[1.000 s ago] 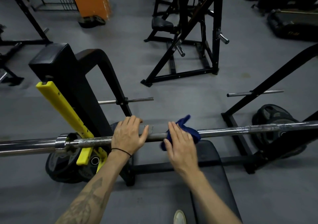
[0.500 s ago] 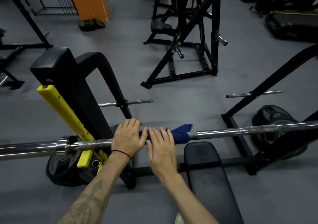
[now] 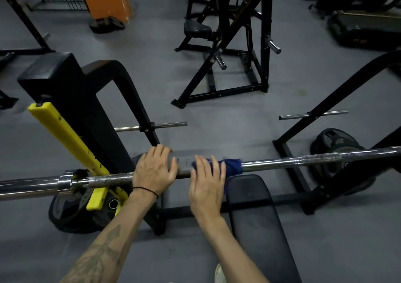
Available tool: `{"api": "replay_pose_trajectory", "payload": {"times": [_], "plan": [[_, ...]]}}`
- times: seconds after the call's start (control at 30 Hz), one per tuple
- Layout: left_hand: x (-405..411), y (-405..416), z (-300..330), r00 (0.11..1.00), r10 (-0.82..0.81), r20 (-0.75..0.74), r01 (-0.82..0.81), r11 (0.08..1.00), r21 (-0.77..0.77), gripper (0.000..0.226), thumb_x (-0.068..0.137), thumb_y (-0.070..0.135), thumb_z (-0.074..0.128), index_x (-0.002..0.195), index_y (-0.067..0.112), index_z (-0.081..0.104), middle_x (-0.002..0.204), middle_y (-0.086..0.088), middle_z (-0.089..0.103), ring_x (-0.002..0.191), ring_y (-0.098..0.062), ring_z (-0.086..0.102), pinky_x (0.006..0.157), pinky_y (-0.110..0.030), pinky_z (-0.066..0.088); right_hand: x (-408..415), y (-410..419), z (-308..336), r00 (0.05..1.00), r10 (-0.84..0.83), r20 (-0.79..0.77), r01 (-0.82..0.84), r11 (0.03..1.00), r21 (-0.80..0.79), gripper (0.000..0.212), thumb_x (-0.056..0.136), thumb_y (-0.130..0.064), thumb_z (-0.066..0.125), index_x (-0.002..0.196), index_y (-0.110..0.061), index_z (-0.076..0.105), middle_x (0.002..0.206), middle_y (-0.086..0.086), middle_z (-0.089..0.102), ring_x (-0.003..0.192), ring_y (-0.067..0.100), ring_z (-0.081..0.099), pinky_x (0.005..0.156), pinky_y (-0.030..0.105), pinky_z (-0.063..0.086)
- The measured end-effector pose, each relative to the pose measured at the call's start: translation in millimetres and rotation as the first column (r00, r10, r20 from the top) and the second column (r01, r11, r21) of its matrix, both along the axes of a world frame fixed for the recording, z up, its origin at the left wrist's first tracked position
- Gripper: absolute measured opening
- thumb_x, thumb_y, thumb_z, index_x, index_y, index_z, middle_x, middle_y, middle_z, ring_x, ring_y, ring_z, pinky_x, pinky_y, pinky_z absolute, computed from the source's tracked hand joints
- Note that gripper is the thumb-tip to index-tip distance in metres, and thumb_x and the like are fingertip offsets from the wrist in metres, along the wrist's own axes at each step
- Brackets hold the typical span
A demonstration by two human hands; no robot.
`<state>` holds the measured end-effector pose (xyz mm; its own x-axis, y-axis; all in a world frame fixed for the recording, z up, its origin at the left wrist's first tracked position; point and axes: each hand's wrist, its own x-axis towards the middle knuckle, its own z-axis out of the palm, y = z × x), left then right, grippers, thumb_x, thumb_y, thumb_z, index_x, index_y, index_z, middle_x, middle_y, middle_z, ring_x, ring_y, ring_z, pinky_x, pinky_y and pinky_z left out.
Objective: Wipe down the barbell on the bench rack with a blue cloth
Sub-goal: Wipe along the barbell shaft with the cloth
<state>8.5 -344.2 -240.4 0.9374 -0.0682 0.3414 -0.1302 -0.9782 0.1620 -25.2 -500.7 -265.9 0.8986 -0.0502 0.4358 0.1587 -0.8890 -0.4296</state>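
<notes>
The barbell lies horizontally across the bench rack, above the head end of the black bench pad. The left hand rests over the bar, fingers together and curled across its top. The right hand presses the blue cloth onto the bar, fingers slightly spread over it. A yellow rack guard stands just left of the left hand. Weight plates lie on the floor beneath both bar ends.
</notes>
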Motion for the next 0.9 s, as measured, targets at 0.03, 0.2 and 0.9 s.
{"api": "replay_pose_trajectory", "payload": {"times": [0.03,0.2,0.9], "plan": [[-1,1,-1,1.0,0.0,-0.001,0.0,1.0,-0.007,0.033,0.096,0.041,0.037,0.102,0.016,0.058,0.092,0.0,0.051,0.08,-0.017,0.05,0.066,-0.034,0.047,0,-8,0,0.995,0.096,0.006,-0.095,0.994,-0.054,0.042,0.107,-0.034,0.042,0.137,-0.015,0.062,0.135,0.001,0.065,0.134,0.027,0.053,0.122,0.047,0.025],[-4,2,0,0.997,-0.051,0.061,0.052,0.999,-0.009,0.029,0.098,0.039,0.039,0.082,0.019,0.053,0.076,0.004,0.043,0.064,-0.013,0.041,0.055,-0.027,0.033,21,-126,0,0.997,0.077,0.022,-0.072,0.983,-0.17,0.056,0.111,-0.043,0.028,0.133,-0.009,0.067,0.131,0.013,0.067,0.123,0.034,0.06,0.118,0.047,0.03],[4,-5,20,0.993,0.038,-0.115,-0.033,0.999,0.043,0.048,0.104,0.034,0.048,0.057,0.022,0.048,0.048,0.01,0.03,0.039,-0.011,0.027,0.044,-0.025,0.02,23,-170,8,0.995,-0.069,0.075,0.086,0.965,-0.25,0.041,0.108,-0.028,0.037,0.118,-0.005,0.069,0.114,0.017,0.067,0.11,0.041,0.061,0.104,0.052,0.043]]}}
